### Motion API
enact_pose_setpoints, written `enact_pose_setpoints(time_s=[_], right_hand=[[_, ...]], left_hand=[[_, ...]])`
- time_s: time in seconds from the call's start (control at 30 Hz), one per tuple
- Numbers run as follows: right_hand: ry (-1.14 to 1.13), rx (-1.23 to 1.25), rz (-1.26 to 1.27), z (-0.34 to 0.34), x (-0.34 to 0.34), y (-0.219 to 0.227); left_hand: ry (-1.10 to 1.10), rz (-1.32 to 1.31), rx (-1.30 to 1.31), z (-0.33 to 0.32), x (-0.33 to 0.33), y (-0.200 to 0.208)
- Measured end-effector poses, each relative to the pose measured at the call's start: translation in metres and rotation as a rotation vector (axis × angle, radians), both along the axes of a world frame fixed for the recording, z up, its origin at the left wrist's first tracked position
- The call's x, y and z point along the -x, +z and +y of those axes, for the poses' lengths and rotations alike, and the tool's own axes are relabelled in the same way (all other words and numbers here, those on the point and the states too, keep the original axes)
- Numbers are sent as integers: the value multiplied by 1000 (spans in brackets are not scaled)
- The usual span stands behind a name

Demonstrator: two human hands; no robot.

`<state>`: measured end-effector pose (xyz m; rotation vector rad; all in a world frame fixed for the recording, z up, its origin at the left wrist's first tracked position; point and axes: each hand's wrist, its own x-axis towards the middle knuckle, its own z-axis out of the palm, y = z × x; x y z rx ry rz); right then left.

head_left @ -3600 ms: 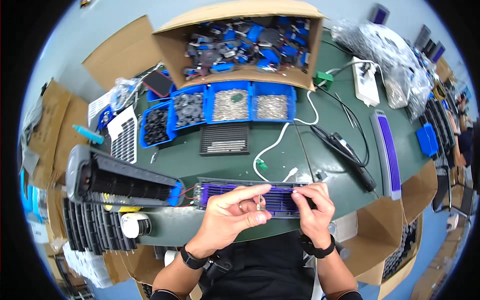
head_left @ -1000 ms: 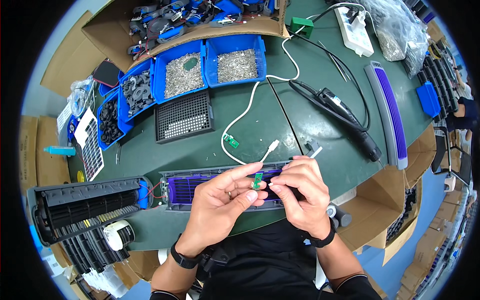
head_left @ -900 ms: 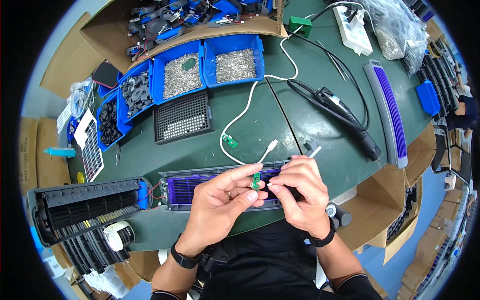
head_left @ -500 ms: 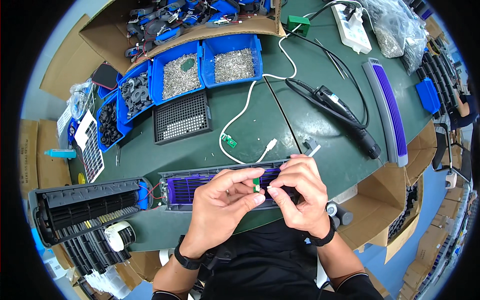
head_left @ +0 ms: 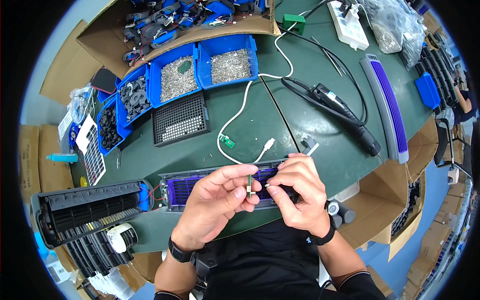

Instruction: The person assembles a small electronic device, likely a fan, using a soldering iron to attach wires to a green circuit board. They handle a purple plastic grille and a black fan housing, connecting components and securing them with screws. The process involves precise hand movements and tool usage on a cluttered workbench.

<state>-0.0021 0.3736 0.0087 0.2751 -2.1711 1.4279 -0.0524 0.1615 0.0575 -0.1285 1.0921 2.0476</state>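
A small green circuit board with a white socket is pinched in the fingertips of my left hand, seen almost edge-on. Just right of it, my right hand is closed on a tiny white connector; any wire from it is hidden by the fingers. Board and connector are a small gap apart. Beneath both hands lies a long grey housing with a purple grille. Red wires join it to an open dark grey housing at the left, which has a blue part at its end.
Blue bins hold small metal screws and dark plastic parts. Beside them sits a black perforated tray. A second green board lies near a white cable. An electric screwdriver and a purple-grilled cover lie to the right.
My left hand has turned the circuit board from showing its face to nearly edge-on and drawn it slightly left. My right hand keeps its pinch on the connector, almost still.
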Motion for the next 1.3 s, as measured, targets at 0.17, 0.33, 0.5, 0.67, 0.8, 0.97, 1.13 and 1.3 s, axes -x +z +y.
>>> enact_pose_setpoints(time_s=[0.17, 0.33, 0.5, 0.67, 0.8, 0.97, 1.13, 1.3], right_hand=[[15, -2, -6, 1, 0, 0], [59, -13, -30, 4, -1, 1], [81, -10, -51, 4, -2, 1], [111, -6, -48, 6, -1, -4], [125, 1, -53, 7, 0, -5], [132, 11, -90, 8, -1, -4], [158, 37, -116, 9, -1, -5], [171, 71, -117, 11, 0, -9]], left_hand=[[39, 187, 47, 1, -4, -9], [113, 562, 404, 16, -13, -5], [132, 675, 510, 23, -17, -4], [99, 787, 584, 26, -17, -8], [104, 846, 612, 28, -17, -8], [119, 997, 665, 30, -17, -11], [159, 1014, 701, 36, -21, -16], [133, 1070, 703, 39, -25, -21]])
